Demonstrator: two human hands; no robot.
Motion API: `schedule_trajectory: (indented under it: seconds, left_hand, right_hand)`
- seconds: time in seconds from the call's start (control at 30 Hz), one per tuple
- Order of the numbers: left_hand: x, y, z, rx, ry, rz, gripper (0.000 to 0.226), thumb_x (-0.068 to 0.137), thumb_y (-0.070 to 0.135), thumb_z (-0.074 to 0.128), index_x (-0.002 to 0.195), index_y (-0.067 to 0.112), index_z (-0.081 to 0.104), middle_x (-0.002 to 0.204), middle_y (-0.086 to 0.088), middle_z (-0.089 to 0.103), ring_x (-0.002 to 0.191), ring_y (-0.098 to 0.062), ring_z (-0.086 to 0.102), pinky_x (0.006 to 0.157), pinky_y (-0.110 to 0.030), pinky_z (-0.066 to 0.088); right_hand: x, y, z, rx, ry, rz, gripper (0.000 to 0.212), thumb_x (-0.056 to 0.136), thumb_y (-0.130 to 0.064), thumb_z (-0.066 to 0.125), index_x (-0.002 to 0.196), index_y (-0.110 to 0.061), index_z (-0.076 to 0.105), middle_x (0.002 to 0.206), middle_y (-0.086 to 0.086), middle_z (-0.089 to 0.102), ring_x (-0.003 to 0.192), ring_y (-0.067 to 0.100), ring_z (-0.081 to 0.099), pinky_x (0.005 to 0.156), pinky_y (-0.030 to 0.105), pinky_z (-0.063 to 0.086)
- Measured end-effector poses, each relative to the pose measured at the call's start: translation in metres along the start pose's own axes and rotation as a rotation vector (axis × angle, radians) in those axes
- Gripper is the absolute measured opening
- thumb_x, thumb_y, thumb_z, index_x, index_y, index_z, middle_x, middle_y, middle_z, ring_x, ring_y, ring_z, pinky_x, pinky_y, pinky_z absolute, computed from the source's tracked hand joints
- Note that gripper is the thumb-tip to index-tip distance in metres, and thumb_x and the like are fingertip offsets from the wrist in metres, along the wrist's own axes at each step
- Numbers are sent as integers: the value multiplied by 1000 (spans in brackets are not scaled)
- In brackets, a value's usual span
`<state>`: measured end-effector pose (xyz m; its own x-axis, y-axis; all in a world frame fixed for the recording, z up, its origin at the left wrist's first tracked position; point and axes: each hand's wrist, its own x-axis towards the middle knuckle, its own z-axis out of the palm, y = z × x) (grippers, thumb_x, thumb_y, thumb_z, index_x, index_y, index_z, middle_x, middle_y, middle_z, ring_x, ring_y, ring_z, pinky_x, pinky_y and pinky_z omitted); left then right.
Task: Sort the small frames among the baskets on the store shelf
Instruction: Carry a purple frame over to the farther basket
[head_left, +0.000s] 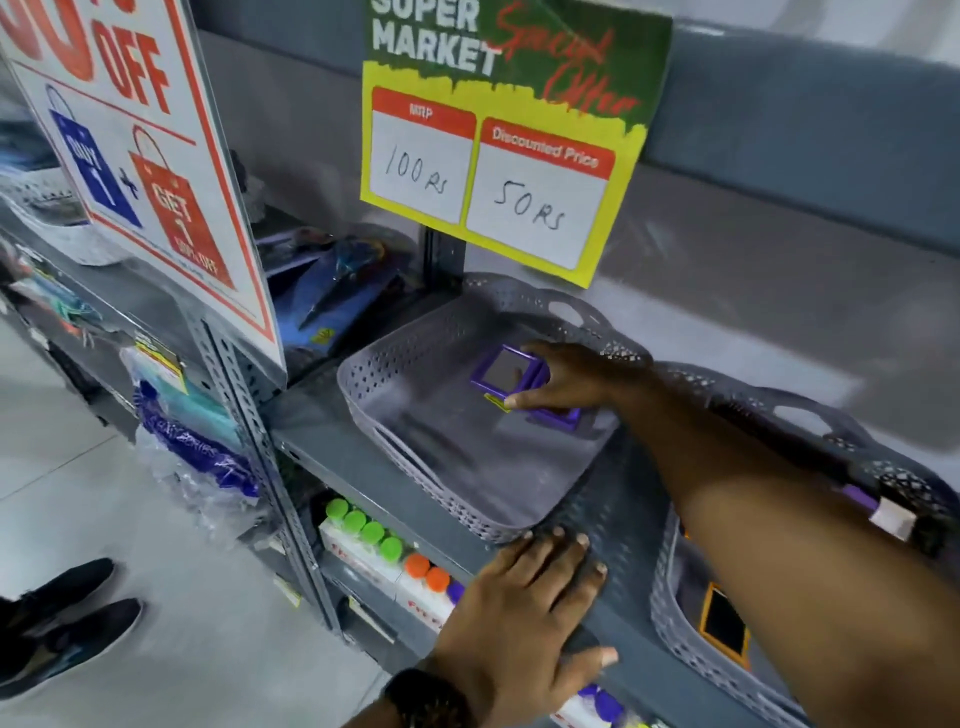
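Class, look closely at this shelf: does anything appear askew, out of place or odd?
Mildly. The grey basket sits turned at an angle to the shelf edge instead of square to it. Inside, under the right hand, a yellow-green frame peeks out among purple frames, so the colours look mixed. Nothing appears spilled or broken.

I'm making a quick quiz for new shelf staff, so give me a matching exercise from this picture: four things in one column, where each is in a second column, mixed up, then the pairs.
Things
1. purple frame
2. orange frame
3. left hand
4. price sign

Places
A. on the shelf's front edge, flat
B. above the left basket
C. in the left basket, held by the right hand
D. in the right basket

Pairs: 1-C, 2-D, 3-A, 4-B
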<state>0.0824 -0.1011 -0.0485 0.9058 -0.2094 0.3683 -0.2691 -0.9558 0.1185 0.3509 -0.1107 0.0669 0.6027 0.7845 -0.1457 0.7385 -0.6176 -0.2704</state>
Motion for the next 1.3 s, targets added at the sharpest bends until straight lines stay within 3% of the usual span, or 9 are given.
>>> schedule_trajectory:
  seconds: [0.17,0.4,0.53,0.77,0.9,1.03,1.13,1.23,1.3]
  left_hand:
    - [0,1,0,-2,-32,-20,64,98,62,33,146,21,44,154,-5,43,142,-27,36,115,-43,31]
    - [1,3,-9,0,-22,-33,61,98,59,38,145,20,47,152,-4,46,141,-26,37,117,-41,29]
    - [2,6,-12,14,-95,-46,62,98,58,37,147,20,44,154,-6,42,143,-26,34,117,-43,27]
    - [-9,41,-6,26,-171,-9,62,99,50,37,146,11,45,154,-10,42,143,-31,35,116,-53,28]
    - [-29,92,3,-8,-124,53,62,99,51,41,145,9,47,152,-9,45,141,-29,39,114,-54,32]
    - [-25,140,10,-39,-143,163,61,98,48,49,145,10,46,153,-8,44,142,-28,39,113,-53,34]
    - [-13,176,15,-65,-183,265,63,96,48,50,146,10,45,154,-8,43,142,-27,39,115,-50,32]
    - [1,213,20,-110,-215,318,63,96,50,45,144,9,47,152,-9,45,141,-26,41,112,-49,37]
    - [11,236,21,-131,-235,348,65,95,52,42,143,9,49,151,-9,47,139,-27,44,110,-50,40]
  right_hand:
    - [11,-5,11,86,79,8,60,55,-72,79,86,-25,60,75,-5,69,68,13,66,66,35,54]
    - [-14,-6,-9,266,182,41,70,62,-47,89,116,-20,54,78,-4,73,63,13,70,48,14,49]
    - [-54,6,-20,201,326,104,83,58,-57,86,126,-26,50,93,-12,62,84,12,62,76,26,49]
    - [-176,47,-29,314,456,160,68,56,-53,87,108,-23,54,97,-5,69,86,15,65,79,34,52]
    - [-251,79,-38,270,470,263,70,61,-54,86,112,-18,55,103,3,69,86,14,63,77,12,46]
    - [-334,123,-46,314,341,428,42,70,-66,74,79,-27,62,98,11,72,94,32,67,92,48,54]
    - [-391,148,-49,296,429,465,43,66,-65,78,89,-33,62,98,-7,67,93,13,62,93,39,52]
    - [-448,172,-45,314,585,536,69,58,-43,92,115,-20,60,106,-9,65,92,2,61,81,10,43]
    - [-484,184,-42,299,608,601,71,58,-41,93,116,-20,57,105,-8,63,86,-1,58,77,10,40]
